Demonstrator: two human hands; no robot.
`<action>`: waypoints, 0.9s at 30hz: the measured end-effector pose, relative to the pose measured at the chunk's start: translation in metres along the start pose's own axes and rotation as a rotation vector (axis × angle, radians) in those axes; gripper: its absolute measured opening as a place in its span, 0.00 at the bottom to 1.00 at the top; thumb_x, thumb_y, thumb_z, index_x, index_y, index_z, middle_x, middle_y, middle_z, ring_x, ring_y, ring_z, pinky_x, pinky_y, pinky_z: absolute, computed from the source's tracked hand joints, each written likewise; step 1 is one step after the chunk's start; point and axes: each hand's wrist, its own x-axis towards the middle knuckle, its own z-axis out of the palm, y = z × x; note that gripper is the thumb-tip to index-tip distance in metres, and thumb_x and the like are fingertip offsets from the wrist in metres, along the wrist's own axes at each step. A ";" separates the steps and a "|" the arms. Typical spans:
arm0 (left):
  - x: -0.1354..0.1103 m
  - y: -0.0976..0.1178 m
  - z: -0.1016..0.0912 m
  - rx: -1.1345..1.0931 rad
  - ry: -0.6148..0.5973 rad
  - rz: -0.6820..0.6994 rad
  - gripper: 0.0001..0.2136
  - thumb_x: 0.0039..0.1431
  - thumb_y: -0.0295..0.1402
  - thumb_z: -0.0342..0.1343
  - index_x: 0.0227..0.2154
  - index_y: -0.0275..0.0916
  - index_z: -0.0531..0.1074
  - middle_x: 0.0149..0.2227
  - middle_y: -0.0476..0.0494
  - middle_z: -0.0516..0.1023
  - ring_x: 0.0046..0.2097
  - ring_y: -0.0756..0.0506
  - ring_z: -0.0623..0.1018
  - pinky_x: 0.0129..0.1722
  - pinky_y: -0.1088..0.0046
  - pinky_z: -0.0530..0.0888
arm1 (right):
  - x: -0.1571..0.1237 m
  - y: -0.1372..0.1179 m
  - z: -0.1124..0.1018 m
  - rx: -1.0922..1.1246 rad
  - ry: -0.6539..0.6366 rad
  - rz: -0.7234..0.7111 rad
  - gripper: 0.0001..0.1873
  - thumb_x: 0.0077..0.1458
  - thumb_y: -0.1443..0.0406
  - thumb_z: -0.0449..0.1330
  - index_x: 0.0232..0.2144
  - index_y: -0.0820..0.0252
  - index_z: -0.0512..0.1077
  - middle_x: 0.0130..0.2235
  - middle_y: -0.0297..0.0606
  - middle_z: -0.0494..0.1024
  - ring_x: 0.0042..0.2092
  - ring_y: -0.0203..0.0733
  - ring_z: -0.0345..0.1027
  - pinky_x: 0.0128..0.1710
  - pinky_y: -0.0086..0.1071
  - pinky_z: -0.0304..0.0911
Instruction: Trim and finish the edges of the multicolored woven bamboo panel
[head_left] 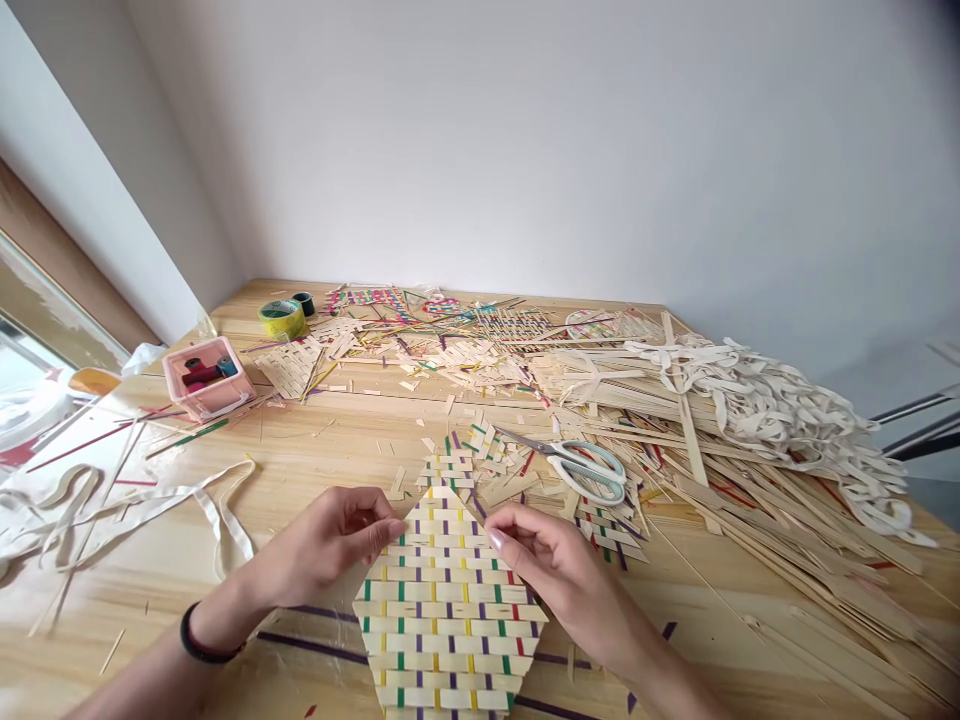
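Note:
A woven mat [448,610] of pale strips with coloured crossings lies on the wooden table [315,450] near the front edge, narrowing to a point at its far end. My left hand [330,540] rests at the mat's upper left edge, fingers curled with thumb and forefinger pinched on the edge. My right hand [551,560] is at the upper right edge, fingers bent and pinched on the mat's slanted side. A black band circles my left wrist.
Scissors [581,462] with pale handles lie just beyond the mat. Several loose strips and woven scraps [465,355] litter the far table; a bundle of long strips [750,440] fills the right. A pink box [208,377] and tape rolls [283,318] stand at left.

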 end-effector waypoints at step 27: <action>0.001 -0.002 -0.002 -0.023 -0.023 0.013 0.22 0.65 0.54 0.58 0.31 0.38 0.69 0.28 0.53 0.63 0.32 0.49 0.61 0.31 0.71 0.58 | -0.001 0.000 0.000 0.014 -0.010 0.007 0.22 0.66 0.46 0.58 0.35 0.59 0.73 0.30 0.32 0.63 0.33 0.38 0.55 0.33 0.32 0.54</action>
